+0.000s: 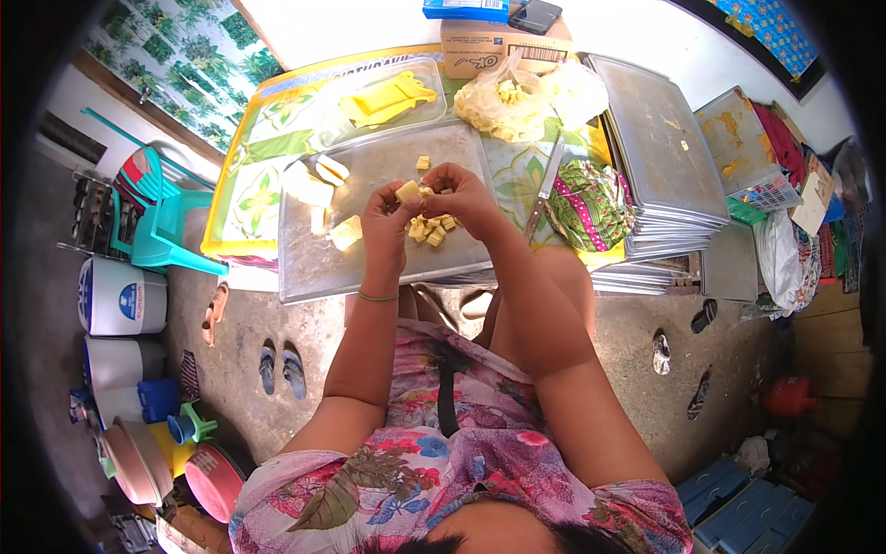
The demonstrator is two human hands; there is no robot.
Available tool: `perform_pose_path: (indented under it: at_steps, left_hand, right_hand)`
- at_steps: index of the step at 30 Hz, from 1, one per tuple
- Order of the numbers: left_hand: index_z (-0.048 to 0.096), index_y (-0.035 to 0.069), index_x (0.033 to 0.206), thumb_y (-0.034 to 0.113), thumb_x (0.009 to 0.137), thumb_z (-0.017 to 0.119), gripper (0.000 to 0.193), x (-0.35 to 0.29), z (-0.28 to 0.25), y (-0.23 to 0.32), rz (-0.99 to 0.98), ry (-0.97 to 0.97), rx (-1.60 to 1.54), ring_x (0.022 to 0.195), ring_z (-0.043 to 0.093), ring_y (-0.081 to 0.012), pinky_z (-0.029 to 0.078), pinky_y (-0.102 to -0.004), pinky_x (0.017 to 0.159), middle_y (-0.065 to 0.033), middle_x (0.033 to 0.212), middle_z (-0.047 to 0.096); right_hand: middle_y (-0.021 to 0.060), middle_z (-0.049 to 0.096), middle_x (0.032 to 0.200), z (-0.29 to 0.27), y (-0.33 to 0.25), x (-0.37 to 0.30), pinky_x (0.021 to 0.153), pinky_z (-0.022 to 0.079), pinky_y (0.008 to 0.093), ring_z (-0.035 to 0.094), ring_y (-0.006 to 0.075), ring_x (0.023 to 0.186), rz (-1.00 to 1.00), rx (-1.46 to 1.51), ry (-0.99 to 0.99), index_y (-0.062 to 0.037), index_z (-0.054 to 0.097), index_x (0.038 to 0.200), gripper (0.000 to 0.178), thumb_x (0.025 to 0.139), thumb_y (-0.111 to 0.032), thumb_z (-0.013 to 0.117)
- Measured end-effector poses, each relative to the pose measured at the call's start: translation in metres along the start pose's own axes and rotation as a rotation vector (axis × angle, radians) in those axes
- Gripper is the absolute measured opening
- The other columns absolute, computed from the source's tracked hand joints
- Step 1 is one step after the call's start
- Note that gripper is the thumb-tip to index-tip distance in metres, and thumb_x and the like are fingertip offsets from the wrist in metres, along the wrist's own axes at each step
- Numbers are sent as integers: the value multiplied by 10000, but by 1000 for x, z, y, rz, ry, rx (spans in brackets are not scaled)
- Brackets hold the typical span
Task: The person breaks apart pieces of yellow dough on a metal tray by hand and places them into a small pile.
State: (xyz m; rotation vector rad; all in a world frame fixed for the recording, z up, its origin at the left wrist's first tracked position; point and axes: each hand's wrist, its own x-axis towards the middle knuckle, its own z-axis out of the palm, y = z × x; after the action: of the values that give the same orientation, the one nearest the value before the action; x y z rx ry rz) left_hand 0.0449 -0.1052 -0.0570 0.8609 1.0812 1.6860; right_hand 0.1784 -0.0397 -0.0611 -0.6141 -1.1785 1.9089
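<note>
Over a metal baking tray [369,263], my left hand [388,222] is closed around a pale yellow chunk [407,191]. Close beside it, my right hand [466,205] has its fingers pinched at small pale yellow bits, partly hidden by the fingers. Several small yellow cubes [434,229] lie in a heap on the tray just below my hands. One more cube [423,162] sits apart, beyond them. Larger pale yellow blocks [310,187] rest on the tray's left side, one of them [346,233] near my left wrist.
Behind the tray are a clear container [434,106] with yellow gloves [388,98] and a plastic bag [498,111] of yellow pieces. To the right lie a knife [546,189], a green patterned cloth bundle [591,205] and stacked metal trays [655,138]. A teal chair [166,226] stands left.
</note>
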Motion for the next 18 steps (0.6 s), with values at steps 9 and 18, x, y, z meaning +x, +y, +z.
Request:
perform_pose_path:
  at_steps: [9,18]
  left_hand:
    - [512,-10,1046,6,752,665,332,0,0,3,-2,32,24,810,561,-110,475,-233,728,-57,936,580]
    - [518,-8,1036,25,780,641,285,1,-2,3,-9,-8,-15,814,558,-114,479,-238,724,-56,930,577]
  right_hand:
    - [83,581,841,7,-6,-4,638,528,248,606,146,758,-35,32,-51,7,531,964,307,708,-20,698]
    - [89,577,868,5,-6,-5,683,546,272,622,173,756,19,20,-56,9,519,973,267,745,-29,653]
